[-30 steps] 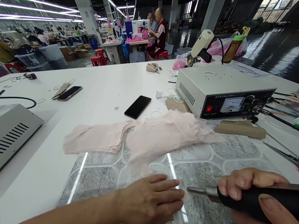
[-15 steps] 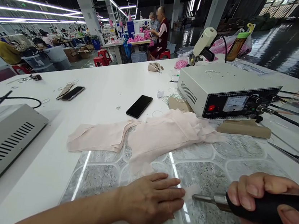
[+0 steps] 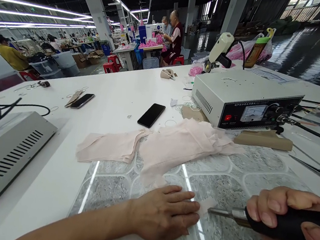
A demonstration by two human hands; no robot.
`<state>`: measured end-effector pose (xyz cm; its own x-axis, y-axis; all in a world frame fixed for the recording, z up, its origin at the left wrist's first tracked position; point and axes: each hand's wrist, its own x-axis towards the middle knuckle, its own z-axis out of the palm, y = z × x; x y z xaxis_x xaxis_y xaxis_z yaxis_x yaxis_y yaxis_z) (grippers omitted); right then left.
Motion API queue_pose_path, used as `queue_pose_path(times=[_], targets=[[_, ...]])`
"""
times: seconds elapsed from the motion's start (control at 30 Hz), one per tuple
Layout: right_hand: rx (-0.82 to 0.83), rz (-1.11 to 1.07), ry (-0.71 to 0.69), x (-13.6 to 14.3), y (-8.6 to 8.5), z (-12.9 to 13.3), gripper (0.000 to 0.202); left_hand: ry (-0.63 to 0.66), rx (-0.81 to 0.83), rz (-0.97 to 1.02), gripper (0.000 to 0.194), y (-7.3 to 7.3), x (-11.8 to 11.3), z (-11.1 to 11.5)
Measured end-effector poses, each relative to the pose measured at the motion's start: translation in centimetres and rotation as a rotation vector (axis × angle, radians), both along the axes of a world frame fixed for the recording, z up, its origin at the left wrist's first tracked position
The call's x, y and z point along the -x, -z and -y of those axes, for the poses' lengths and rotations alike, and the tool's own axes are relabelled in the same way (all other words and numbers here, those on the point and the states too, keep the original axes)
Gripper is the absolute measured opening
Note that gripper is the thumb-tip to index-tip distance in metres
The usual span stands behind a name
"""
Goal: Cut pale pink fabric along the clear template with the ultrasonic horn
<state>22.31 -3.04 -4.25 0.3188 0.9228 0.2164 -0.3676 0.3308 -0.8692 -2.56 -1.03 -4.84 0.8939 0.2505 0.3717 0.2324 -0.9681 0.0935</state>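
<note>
My left hand lies flat, palm down and fingers stretched out, on a thin, sheer pale-pink fabric piece that is mostly hidden beneath it. A corner of this fabric piece sticks out past the fingertips. My right hand is wrapped round the black handle of an ultrasonic hand tool. Its slim metal tip points left and meets the fabric's edge, or sits very close to it. Underneath is a grey marble-patterned mat. Beyond my hands lie a heap of pink fabric pieces and a flatter stack.
A grey control box with a dial stands at the back right, and another vented metal box at the left. Two phones, a phone and a farther phone, lie between. Scissors rest at right. Other people sew in the background.
The view has shifted slightly, so everything appears a little farther right. Both hands and the tool keep nearly the same places over the fabric.
</note>
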Motion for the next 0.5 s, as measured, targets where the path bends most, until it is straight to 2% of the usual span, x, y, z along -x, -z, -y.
queue_pose_path(times=[0.1, 0.27, 0.37, 0.5], targets=[[0.039, -0.081, 0.069, -0.4, 0.2, -0.1, 0.034, 0.005, -0.001, 0.069, 0.029, -0.1, 0.0, -0.1], [-0.006, -0.031, 0.056, -0.7, 0.9, -0.4, 0.016, -0.02, 0.023, 0.189, 0.022, -1.1, 0.1, -0.3], [0.03, -0.111, 0.049, -0.7, 1.3, -0.4, 0.013, -0.058, 0.024, 0.174, 0.02, -1.6, 0.6, -0.3], [0.031, -0.116, 0.045, -0.8, 1.6, -0.4, 0.01, -0.079, -0.001, 0.078, 0.018, -1.5, 1.5, 0.0]])
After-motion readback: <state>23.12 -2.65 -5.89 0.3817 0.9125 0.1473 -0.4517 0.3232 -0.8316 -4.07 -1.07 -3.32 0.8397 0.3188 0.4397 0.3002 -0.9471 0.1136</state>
